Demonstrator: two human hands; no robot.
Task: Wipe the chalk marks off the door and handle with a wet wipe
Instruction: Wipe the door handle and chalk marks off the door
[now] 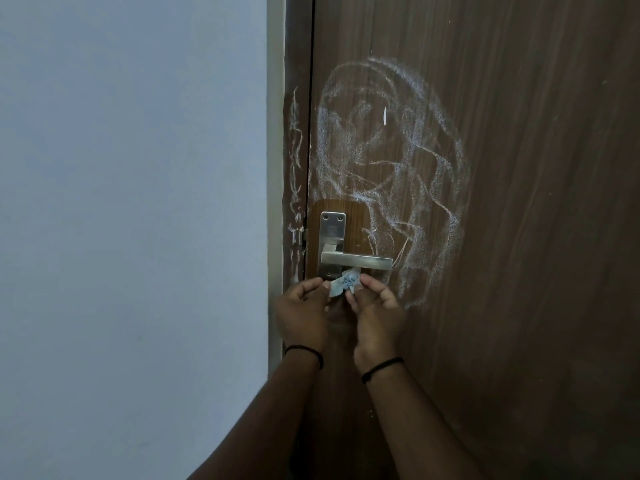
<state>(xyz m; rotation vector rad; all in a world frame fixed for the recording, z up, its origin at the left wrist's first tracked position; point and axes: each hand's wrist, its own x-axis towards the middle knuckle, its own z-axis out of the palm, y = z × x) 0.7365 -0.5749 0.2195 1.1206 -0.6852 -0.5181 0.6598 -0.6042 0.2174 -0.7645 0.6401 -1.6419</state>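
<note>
A dark brown wooden door [519,237] carries white chalk scribbles [398,161] above and to the right of its handle. More chalk marks [295,188] run down the door frame on the left. The steel lever handle [356,262] sits on a metal plate [332,233]. Just below the lever, a small crumpled wet wipe [343,284] is pinched between both hands. My left hand [303,313] holds its left end and my right hand [375,315] holds its right end. Both wrists wear a black band.
A pale blue-grey wall [131,220] fills the left half of the view, with a light strip of frame [275,133] between it and the door. The door reaches past the right edge.
</note>
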